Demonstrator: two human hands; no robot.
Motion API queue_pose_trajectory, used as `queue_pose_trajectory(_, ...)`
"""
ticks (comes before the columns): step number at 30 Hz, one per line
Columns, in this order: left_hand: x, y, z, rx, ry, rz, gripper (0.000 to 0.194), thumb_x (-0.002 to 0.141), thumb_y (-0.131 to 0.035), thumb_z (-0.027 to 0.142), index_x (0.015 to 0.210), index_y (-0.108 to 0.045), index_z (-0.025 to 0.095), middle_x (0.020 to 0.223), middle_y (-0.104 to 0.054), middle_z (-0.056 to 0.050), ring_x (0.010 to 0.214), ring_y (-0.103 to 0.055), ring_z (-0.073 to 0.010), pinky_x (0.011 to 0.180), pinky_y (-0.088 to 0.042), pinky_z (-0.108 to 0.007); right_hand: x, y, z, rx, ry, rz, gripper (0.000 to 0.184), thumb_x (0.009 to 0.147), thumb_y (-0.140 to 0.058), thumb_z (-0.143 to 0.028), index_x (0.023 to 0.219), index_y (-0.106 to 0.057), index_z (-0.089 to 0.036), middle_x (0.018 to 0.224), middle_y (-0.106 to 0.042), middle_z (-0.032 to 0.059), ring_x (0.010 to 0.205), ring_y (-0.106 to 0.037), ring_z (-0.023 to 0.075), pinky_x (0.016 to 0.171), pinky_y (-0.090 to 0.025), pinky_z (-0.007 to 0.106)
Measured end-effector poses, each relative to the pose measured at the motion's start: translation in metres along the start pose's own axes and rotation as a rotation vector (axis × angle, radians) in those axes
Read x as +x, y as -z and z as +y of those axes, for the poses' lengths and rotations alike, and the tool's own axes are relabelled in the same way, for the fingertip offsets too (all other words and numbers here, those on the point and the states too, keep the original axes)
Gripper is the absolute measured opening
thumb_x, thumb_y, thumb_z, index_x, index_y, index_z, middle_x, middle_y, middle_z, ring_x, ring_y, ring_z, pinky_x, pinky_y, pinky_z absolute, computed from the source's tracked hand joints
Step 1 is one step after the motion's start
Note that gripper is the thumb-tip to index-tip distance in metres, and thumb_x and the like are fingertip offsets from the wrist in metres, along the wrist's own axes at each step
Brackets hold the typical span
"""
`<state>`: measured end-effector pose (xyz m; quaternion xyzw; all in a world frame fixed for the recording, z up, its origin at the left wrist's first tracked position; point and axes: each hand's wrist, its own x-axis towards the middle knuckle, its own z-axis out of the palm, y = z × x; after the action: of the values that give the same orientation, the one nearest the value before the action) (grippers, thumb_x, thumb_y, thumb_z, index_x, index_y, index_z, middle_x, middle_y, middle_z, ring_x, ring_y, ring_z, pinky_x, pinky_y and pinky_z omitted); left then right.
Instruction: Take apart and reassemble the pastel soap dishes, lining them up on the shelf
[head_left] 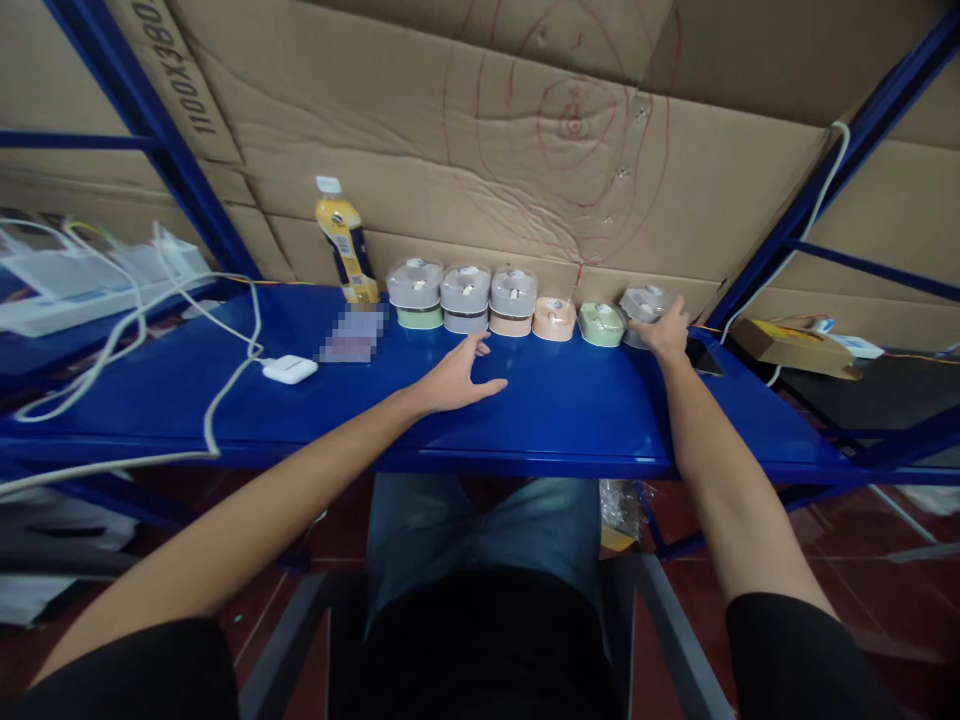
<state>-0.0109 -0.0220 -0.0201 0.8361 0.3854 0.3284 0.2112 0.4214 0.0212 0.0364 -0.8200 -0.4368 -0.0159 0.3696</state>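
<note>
My right hand [667,332] is wrapped around a small grey round-cornered container with a clear lid [646,303], at the right end of a row along the back of the blue table. The hand hides part of its right side. Beside it stand a green container [601,325] and an orange container [553,320]. Further left are three two-high stacks: the left stack [416,293], the middle stack [466,298] and the right stack [514,302]. My left hand [459,377] hovers low over the table in front of these stacks, open, thumb and fingers apart, holding nothing.
The blue table [570,410] backs onto a cardboard wall [390,130]. A yellow drink bottle [346,245], a blurred-out flat item [352,335] and a white earphone case [290,369] stand to the left. White cables [225,380] cross the left side. A cardboard box [795,345] lies right.
</note>
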Motion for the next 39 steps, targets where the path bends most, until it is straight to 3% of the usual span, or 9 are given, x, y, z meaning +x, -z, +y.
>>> queue_pose_trajectory(6, 0.001, 0.000, 0.001, -0.004, 0.004, -0.003, 0.098, 0.086, -0.083, 0.063, 0.164, -0.042, 0.020, 0.149, -0.067, -0.021, 0.142, -0.067, -0.0412, 0.124, -0.052, -0.062, -0.012, 0.011, -0.014, -0.095, 0.023, 0.157, 0.115, 0.084, -0.084, -0.048, 0.175, -0.027, -0.006, 0.174, -0.041, 0.0376, 0.160, -0.049, 0.0516, 0.127, -0.045, 0.065)
queue_pose_trajectory(9, 0.001, 0.000, 0.004, -0.001, 0.013, -0.012, 0.099, 0.086, -0.082, 0.063, 0.164, -0.042, 0.018, 0.150, -0.066, -0.023, 0.143, -0.066, -0.0419, 0.125, -0.051, -0.063, -0.031, 0.008, -0.034, -0.132, 0.356, 0.208, 0.089, 0.096, -0.069, -0.047, 0.170, -0.039, -0.007, 0.178, -0.039, 0.0330, 0.168, -0.038, 0.0479, 0.134, -0.035, 0.068)
queue_pose_trajectory(12, 0.001, 0.000, 0.004, -0.004, 0.011, -0.011, 0.099, 0.086, -0.082, 0.064, 0.164, -0.042, 0.017, 0.150, -0.066, -0.023, 0.144, -0.066, -0.0422, 0.125, -0.051, -0.063, -0.054, -0.011, -0.061, -0.100, 0.766, -0.039, 0.077, 0.101, -0.062, -0.045, 0.167, -0.048, -0.008, 0.180, -0.040, 0.0291, 0.169, -0.036, 0.0456, 0.138, -0.032, 0.065)
queue_pose_trajectory(14, 0.001, -0.001, 0.004, -0.007, 0.000, -0.003, 0.097, 0.086, -0.082, 0.064, 0.163, -0.043, 0.019, 0.148, -0.067, -0.022, 0.143, -0.066, -0.0418, 0.125, -0.052, -0.063, -0.068, -0.028, -0.077, -0.128, 0.866, -0.218, 0.078, 0.099, -0.065, -0.043, 0.167, -0.049, -0.009, 0.183, -0.037, 0.0275, 0.170, -0.034, 0.0482, 0.139, -0.031, 0.067)
queue_pose_trajectory(20, 0.001, -0.001, 0.006, 0.010, 0.017, -0.013, 0.099, 0.085, -0.082, 0.063, 0.162, -0.043, 0.014, 0.149, -0.066, -0.025, 0.143, -0.066, -0.0426, 0.125, -0.051, -0.062, -0.098, -0.043, -0.096, -0.285, 0.875, -0.364, 0.072, 0.101, -0.069, -0.049, 0.160, -0.055, -0.009, 0.175, -0.049, 0.0283, 0.165, -0.041, 0.0507, 0.132, -0.039, 0.066)
queue_pose_trajectory(24, 0.000, 0.000, 0.010, 0.021, 0.031, -0.016, 0.098, 0.086, -0.082, 0.062, 0.162, -0.042, 0.014, 0.150, -0.065, -0.025, 0.144, -0.065, -0.0430, 0.126, -0.051, -0.063, -0.120, -0.023, -0.100, -0.306, 0.757, -0.239, 0.063, 0.105, -0.062, -0.060, 0.143, -0.066, -0.011, 0.155, -0.065, 0.0289, 0.145, -0.059, 0.0496, 0.122, -0.047, 0.064)
queue_pose_trajectory(27, 0.000, 0.000, 0.009, 0.015, 0.026, -0.013, 0.099, 0.086, -0.083, 0.062, 0.162, -0.043, 0.013, 0.150, -0.065, -0.025, 0.144, -0.065, -0.0430, 0.126, -0.051, -0.063, -0.135, -0.009, -0.108, -0.308, 0.557, -0.181, 0.076, 0.102, -0.063, -0.070, 0.145, -0.063, -0.007, 0.151, -0.066, 0.0332, 0.140, -0.063, 0.0513, 0.115, -0.052, 0.063)
queue_pose_trajectory(31, 0.001, 0.000, 0.004, -0.017, 0.025, 0.003, 0.110, 0.077, -0.093, 0.064, 0.163, -0.045, 0.018, 0.150, -0.066, -0.022, 0.142, -0.067, -0.0429, 0.125, -0.052, -0.063, -0.138, 0.004, -0.112, -0.348, 0.415, -0.388, 0.082, 0.098, -0.072, -0.064, 0.151, -0.059, -0.003, 0.148, -0.067, 0.0353, 0.137, -0.068, 0.0508, 0.110, -0.057, 0.059)
queue_pose_trajectory(39, 0.002, 0.000, 0.002, -0.178, -0.072, 0.004, 0.133, 0.059, -0.107, 0.063, 0.167, -0.044, 0.018, 0.162, -0.060, -0.028, 0.152, -0.060, -0.0488, 0.127, -0.049, -0.069, -0.132, 0.001, -0.097, 0.160, 1.018, -0.812, 0.109, 0.074, -0.097, -0.060, 0.165, -0.053, -0.021, 0.162, -0.066, 0.0189, 0.147, -0.065, 0.0429, 0.124, -0.053, 0.059)
